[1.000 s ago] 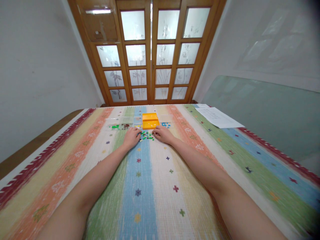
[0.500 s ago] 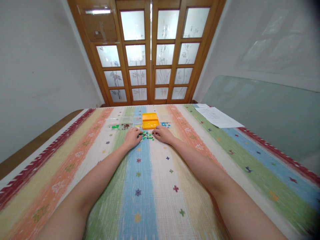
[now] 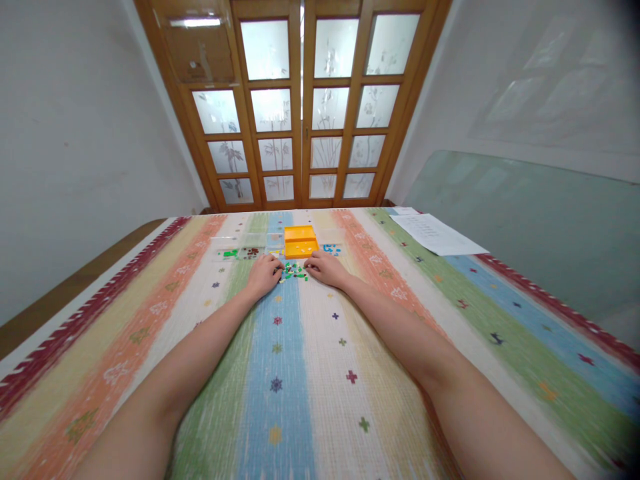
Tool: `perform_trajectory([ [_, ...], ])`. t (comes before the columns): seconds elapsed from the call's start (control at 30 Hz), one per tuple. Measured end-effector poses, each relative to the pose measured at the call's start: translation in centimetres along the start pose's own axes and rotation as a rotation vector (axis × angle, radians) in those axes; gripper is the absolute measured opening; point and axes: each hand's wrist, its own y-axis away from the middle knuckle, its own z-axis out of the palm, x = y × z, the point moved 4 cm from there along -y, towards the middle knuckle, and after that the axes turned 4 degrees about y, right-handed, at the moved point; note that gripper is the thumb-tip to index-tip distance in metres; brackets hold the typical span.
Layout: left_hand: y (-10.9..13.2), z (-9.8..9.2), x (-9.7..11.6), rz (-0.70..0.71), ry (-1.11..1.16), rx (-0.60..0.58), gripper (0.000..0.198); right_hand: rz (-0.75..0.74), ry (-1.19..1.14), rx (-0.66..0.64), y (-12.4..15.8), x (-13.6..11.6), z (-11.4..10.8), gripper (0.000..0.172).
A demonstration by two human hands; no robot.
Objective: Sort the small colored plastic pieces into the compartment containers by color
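Observation:
A loose pile of tiny plastic pieces (image 3: 295, 271), mostly green with some dark, red and pale ones, lies on the tablecloth between my hands. At its left edge rests my left hand (image 3: 266, 272), fingers curled and closed together. My right hand (image 3: 327, 269) is at the right edge, also closed, with thumb and fingertips drawn together by the pieces. Anything inside either set of fingers is too small to make out. Just behind the pile stands an opened yellow box (image 3: 301, 233) with a few pale pieces in its near half.
Left of the yellow box, clear plastic trays hold green pieces (image 3: 230, 253), brown pieces (image 3: 252, 253) and a few yellow ones. Blue pieces (image 3: 330, 250) sit in a clear tray to its right. Paper sheets (image 3: 435, 233) lie at the right edge of the striped tablecloth (image 3: 275, 413).
My left hand has shifted very slightly at the edge of the pile. The right hand stays nearly where it was.

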Motion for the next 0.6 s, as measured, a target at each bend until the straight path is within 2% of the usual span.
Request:
perform_trajectory([
  [0.33, 0.03, -0.27, 0.06, -0.02, 0.004, 0.017, 0.019, -0.018, -0.004, 0.01, 0.05, -0.04, -0.06, 0.017],
  [0.6, -0.06, -0.8, -0.01, -0.039, 0.097, 0.103, 0.016, -0.008, -0.013, -0.001, 0.07, -0.01, 0.01, 0.017],
])
